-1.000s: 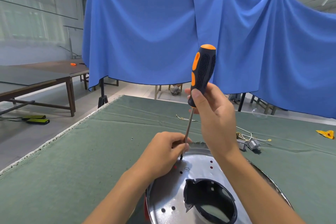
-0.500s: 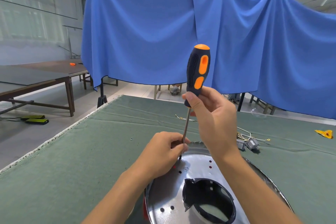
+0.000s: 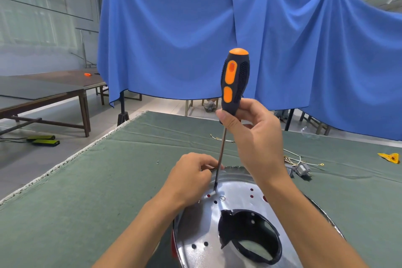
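Observation:
A black and orange screwdriver [image 3: 234,80] stands nearly upright, its tip set on the shiny round metal base plate [image 3: 235,200] of an appliance on the green cloth. My right hand [image 3: 252,137] grips the lower end of the handle. My left hand [image 3: 191,178] rests on the plate's far left rim, its fingers curled beside the shaft low down. A small screw head [image 3: 222,198] shows just right of the tip, among several holes. A black ringed opening [image 3: 250,237] sits in the plate's middle.
The green cloth table [image 3: 87,191] ends at a frayed left edge. A tiny screw [image 3: 158,162] lies left of my hand. Wires with grey connectors [image 3: 299,168] and a yellow scrap [image 3: 390,157] lie to the right. Blue drapes [image 3: 195,39] hang behind; brown tables [image 3: 43,93] stand left.
The screwdriver handle has turned about its axis in my right hand, the orange patches swinging round to face me. The shaft now stands more upright. My left hand stays put.

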A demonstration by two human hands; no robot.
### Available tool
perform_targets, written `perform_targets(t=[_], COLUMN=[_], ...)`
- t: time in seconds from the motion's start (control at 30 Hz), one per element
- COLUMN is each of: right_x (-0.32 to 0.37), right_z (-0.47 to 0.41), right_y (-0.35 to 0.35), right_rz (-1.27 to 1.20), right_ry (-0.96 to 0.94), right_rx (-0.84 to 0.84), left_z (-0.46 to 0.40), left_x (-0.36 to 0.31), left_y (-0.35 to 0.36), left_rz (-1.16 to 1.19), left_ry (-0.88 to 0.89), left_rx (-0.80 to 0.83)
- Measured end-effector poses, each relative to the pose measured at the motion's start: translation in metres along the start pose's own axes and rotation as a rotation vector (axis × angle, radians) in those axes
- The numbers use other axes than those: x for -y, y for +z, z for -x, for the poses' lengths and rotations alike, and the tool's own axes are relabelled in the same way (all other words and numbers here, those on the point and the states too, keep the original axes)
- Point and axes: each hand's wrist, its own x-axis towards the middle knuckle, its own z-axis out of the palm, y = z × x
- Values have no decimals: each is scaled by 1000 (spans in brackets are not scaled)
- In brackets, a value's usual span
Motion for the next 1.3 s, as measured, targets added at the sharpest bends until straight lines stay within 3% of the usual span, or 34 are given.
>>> perform_targets(t=[0.13,0.47,0.73,0.93,1.17,1.3], right_x=[-2,0,-3,0,1,3], right_z=[1,8,7,6,5,9], right_y=[3,2,6,0,4,2], right_rz=[-37,-90,-63,-87,-61,-3], right_ry=[61,1,32,-17,7,-30], right_rx=[-101,97,-42,46,-74,19], left_z=[1,-1,-2,-2,-3,-2], left_x=[0,6,9,9,10,10], left_y=[0,4,5,5,5,5], left_rz=[8,54,40,32,38,58], left_ry=[5,-16,-4,-13,-8,-16], left_rx=[20,20,25,-3,10,4])
